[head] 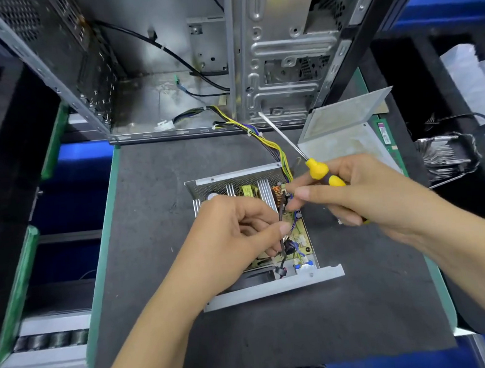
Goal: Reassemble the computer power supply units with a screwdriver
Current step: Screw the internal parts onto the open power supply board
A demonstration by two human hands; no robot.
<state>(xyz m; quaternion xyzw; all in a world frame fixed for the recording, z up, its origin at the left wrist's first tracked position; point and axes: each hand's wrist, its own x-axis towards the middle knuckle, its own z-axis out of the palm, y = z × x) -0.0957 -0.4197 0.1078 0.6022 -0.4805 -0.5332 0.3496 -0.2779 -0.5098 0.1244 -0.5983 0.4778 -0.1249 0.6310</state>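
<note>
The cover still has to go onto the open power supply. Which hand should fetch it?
Probably the right hand: the metal cover lies on its side, just beyond it. But it grips the screwdriver, which it would have to set down first. The left hand pinches a wire inside the power supply.

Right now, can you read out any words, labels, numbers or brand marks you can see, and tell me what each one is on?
No text here is legible.
Memory stick: a pink and white sticker, print too small to read.
Power supply: the yellow transformer and circuit board may carry markings, too blurred to read.
Screwdriver: no marking visible on the handle.
Computer case: stamped metal only, no lettering visible.
</note>
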